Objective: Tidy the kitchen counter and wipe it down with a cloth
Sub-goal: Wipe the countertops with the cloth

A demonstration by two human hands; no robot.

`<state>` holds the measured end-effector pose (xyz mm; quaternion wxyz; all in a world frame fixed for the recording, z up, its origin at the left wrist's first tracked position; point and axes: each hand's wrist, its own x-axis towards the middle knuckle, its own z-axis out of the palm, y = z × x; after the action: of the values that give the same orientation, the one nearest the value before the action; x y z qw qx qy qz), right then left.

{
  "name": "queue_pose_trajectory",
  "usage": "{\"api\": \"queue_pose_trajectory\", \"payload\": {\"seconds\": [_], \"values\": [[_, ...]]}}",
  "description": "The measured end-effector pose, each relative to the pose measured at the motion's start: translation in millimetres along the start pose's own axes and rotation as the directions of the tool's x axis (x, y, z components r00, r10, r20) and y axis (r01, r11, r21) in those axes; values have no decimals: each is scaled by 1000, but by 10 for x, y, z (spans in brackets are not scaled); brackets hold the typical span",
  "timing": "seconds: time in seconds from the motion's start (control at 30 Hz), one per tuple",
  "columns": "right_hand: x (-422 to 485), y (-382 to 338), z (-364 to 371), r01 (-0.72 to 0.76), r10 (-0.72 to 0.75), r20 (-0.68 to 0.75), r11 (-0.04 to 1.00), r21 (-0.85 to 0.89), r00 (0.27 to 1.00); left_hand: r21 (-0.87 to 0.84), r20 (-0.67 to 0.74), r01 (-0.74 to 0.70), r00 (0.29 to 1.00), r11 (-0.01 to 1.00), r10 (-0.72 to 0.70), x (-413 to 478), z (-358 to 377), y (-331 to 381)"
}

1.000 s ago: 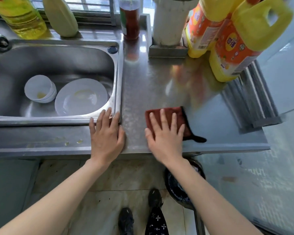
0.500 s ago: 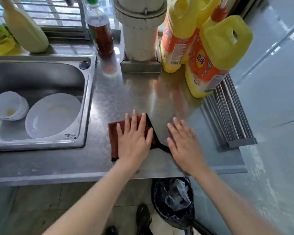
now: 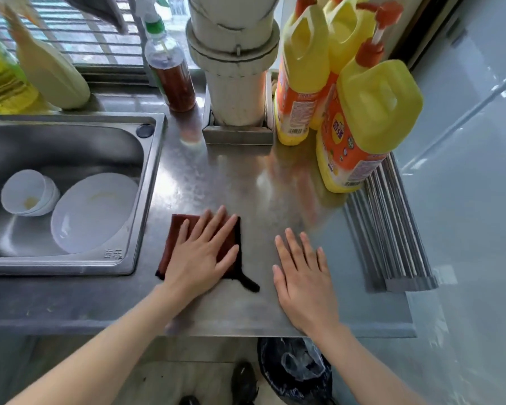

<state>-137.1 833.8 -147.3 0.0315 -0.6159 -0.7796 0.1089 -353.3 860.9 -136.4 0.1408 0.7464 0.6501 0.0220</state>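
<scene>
A dark red cloth (image 3: 176, 238) with a black hanging loop lies flat on the steel counter (image 3: 246, 185), just right of the sink. My left hand (image 3: 203, 258) presses flat on top of it, fingers spread and pointing away from me. Beside it, my right hand (image 3: 303, 276) rests flat on the bare counter, a short gap to the right of the cloth, holding nothing.
The sink (image 3: 149, 200) holds a white plate (image 3: 94, 211) and stacked bowls (image 3: 27, 191). Yellow detergent jugs (image 3: 362, 121) stand at the back right beside a white pipe (image 3: 234, 62) and a sauce bottle (image 3: 173, 74). A roll-up rack (image 3: 392, 229) lies at the right edge. A black bin (image 3: 298, 369) sits below.
One second ago my right hand lay on the cloth and my left on the counter by the sink. The left hand took over the cloth; the right now rests on bare steel.
</scene>
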Motion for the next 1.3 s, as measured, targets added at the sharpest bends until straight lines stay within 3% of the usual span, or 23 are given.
{"api": "queue_pose_trajectory", "payload": {"seconds": [0.07, 0.13, 0.33, 0.4, 0.47, 0.53, 0.6, 0.7, 0.77, 0.83, 0.93, 0.97, 1.03, 1.13, 1.3], "values": [[5, 3, 14, -4, 4, -12, 1000, -8, 1000, -33, -34, 210, 977, 977, -211, 316, -67, -52], [19, 3, 21, 2, -2, -13, 1000, -14, 1000, -52, -35, 291, 955, 955, -293, 376, -52, 45], [116, -20, -107, -23, 26, -25, 991, 128, 999, -21, 81, -97, 992, 995, 98, -303, 26, 152], [368, -53, -211, -29, 48, -109, 985, 171, 993, 16, 52, -121, 991, 993, 120, -117, -9, -22], [709, -113, -285, 17, 1, -123, 989, 147, 992, 4, -26, 18, 1000, 1000, -18, 162, -70, -210], [1029, -170, -256, 65, -62, -32, 990, 125, 998, 8, -83, 161, 984, 987, -159, 404, -97, -366], [1203, -197, -148, 78, -81, 55, 995, 68, 995, 30, -115, 240, 965, 970, -235, 574, -104, -436], [1237, -198, -46, 90, -90, 53, 996, 3, 994, 12, -125, 301, 946, 953, -297, 686, -158, -426], [1219, -185, -45, 89, -89, 43, 996, 4, 995, 11, -98, 213, 973, 977, -211, 558, -140, -352], [1218, -191, -57, 82, -82, 34, 997, 5, 996, 19, -28, 17, 999, 1000, -16, 353, -122, -295], [1215, -208, -51, 76, -76, 38, 997, 1, 996, 46, 17, -177, 984, 983, 176, 453, -196, -492], [1211, -211, -49, 72, -72, 37, 997, 1, 997, 58, 2, -144, 990, 988, 144, 596, -224, -567], [1216, -205, -49, 65, -65, 35, 998, 0, 997, 55, -55, 53, 997, 997, -50, 930, -269, -642], [1214, -199, -48, 66, -66, 36, 998, 1, 997, 34, -124, 244, 963, 969, -239, 1250, -260, -576], [1214, -209, -73, 56, -56, 34, 998, -13, 998, 17, -101, 182, 979, 983, -180, 927, -227, -455]]}}
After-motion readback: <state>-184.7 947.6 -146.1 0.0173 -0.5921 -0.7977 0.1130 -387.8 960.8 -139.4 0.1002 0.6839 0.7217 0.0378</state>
